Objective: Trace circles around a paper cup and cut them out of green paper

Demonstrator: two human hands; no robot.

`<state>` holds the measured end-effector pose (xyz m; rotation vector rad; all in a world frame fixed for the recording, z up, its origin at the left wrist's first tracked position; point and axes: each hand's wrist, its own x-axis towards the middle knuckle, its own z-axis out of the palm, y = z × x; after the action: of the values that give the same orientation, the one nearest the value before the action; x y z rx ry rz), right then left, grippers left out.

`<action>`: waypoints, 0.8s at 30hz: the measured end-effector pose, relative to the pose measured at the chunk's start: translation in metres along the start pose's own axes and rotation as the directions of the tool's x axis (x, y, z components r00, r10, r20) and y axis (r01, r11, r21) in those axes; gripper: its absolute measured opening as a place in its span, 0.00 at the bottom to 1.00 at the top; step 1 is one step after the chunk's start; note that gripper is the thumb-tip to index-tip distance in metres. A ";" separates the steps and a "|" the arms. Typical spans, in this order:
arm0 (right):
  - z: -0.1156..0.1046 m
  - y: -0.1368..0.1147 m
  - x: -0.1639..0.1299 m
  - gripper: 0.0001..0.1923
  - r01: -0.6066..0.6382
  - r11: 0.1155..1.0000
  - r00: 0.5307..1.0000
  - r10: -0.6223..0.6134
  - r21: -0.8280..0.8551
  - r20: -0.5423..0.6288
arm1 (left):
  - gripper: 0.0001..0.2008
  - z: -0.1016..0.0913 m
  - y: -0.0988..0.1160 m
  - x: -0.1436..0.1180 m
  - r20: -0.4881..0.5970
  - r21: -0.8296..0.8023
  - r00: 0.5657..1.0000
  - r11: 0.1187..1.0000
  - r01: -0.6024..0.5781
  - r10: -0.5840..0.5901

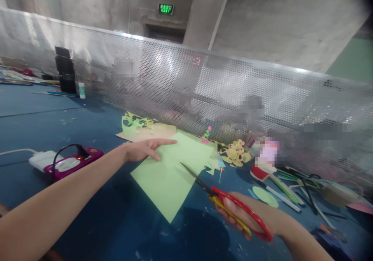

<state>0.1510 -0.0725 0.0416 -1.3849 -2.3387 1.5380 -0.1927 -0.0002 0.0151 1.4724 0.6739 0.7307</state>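
Note:
A light green sheet of paper (169, 187) lies at an angle over the blue table in front of me. My left hand (145, 149) rests at its upper left part, with index finger stretched out and thumb spread apart; the other fingers are mostly hidden. In my right hand (233, 214) is a pair of scissors (214, 193) with red and yellow handles. Their dark blades point up and left, overlapping the right side of the sheet, and look nearly closed. Whether the blades touch the paper I cannot tell. Another light green sheet (192, 148) appears just behind.
Behind the sheets runs a perforated metal screen (163, 70). Yellow paper cutouts (236, 152), a red cup (260, 171) and several strips and sticks (281, 197) lie to the right. At left are a purple power strip (72, 163) with cables and a glue stick (82, 90).

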 end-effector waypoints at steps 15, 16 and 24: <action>-0.001 0.010 0.003 0.32 0.019 0.997 0.999 -0.022 -0.075 -0.042 | 0.39 -0.007 -0.004 0.001 0.029 0.007 1.000 1.000 0.007 -0.008; -0.001 0.011 0.004 0.31 0.041 0.996 0.998 -0.044 -0.075 -0.043 | 0.39 -0.007 -0.004 0.001 0.029 0.004 0.999 1.000 0.022 -0.022; -0.002 0.009 0.001 0.31 -0.008 0.997 0.998 0.003 -0.073 -0.065 | 0.40 -0.011 -0.007 0.002 0.069 -0.019 0.995 0.997 0.075 -0.073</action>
<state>0.1574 -0.0693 0.0351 -1.4346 -2.3775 1.3999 -0.1998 0.0078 0.0079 1.4389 0.6630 0.6264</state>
